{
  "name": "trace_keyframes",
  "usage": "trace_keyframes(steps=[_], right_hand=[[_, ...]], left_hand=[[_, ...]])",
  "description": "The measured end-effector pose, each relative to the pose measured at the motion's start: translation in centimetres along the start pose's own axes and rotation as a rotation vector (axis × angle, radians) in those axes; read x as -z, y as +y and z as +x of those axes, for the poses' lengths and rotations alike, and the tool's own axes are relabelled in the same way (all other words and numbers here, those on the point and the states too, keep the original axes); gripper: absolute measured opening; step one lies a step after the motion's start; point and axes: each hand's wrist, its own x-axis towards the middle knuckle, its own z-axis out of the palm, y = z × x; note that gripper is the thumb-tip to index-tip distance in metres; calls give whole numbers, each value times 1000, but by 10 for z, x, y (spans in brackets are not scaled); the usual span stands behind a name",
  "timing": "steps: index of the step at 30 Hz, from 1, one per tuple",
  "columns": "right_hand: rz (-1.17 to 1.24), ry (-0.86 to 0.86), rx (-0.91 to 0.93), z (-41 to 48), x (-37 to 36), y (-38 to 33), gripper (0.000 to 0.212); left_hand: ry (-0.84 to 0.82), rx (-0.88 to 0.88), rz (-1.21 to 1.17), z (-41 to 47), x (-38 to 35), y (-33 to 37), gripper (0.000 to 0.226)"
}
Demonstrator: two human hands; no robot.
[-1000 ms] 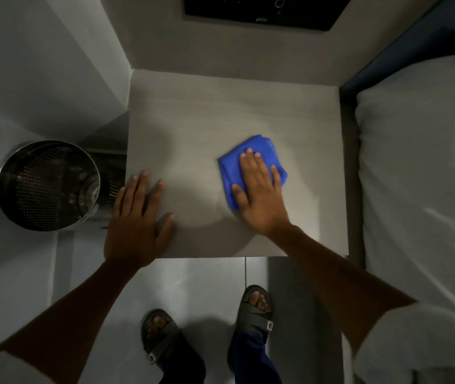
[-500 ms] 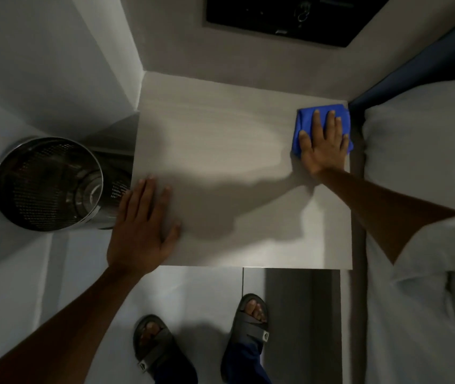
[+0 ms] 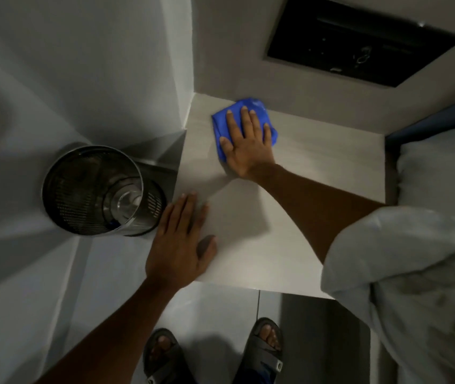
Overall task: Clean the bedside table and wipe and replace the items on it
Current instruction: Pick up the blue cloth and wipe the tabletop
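The bedside table [image 3: 317,173] has a bare pale grey top set into a wall corner. A folded blue cloth [image 3: 256,109] lies on its far left part. My right hand [image 3: 244,144] presses flat on the cloth, fingers spread and pointing toward the back wall, covering most of it. My left hand [image 3: 179,245] rests palm down on the table's near left corner, fingers apart, holding nothing. No other items stand on the table top.
A round perforated metal bin [image 3: 96,189] stands on the floor left of the table, close to my left hand. A bed with white bedding [image 3: 439,173] borders the table on the right. A dark recessed panel [image 3: 359,42] sits in the back wall. My sandalled feet [image 3: 215,353] are below.
My right hand has slid the blue cloth from the table's middle to the far right corner, then across to the far left. My left hand has stayed on the near left corner.
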Motion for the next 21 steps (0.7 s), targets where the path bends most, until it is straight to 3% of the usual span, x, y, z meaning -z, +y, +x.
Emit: trace_keyframes(steps=[4, 8, 12, 16, 19, 21], right_hand=[[-40, -82, 85, 1, -3, -44, 62], [-53, -90, 158, -44, -23, -58, 62], [-53, -94, 216, -109, -48, -77, 61], [17, -117, 245, -193, -65, -85, 58], [337, -217, 141, -227, -61, -92, 52], [809, -325, -185, -234, -45, -100, 52]], left_hand=[[23, 38, -88, 0, 5, 2, 66], [88, 410, -359, -38, 15, 2, 59], [-113, 652, -523, -88, 24, -2, 59], [-76, 731, -759, -81, 43, 10, 29], [-20, 884, -932, -74, 64, 29, 41], [-48, 899, -932, -75, 73, 41, 40]])
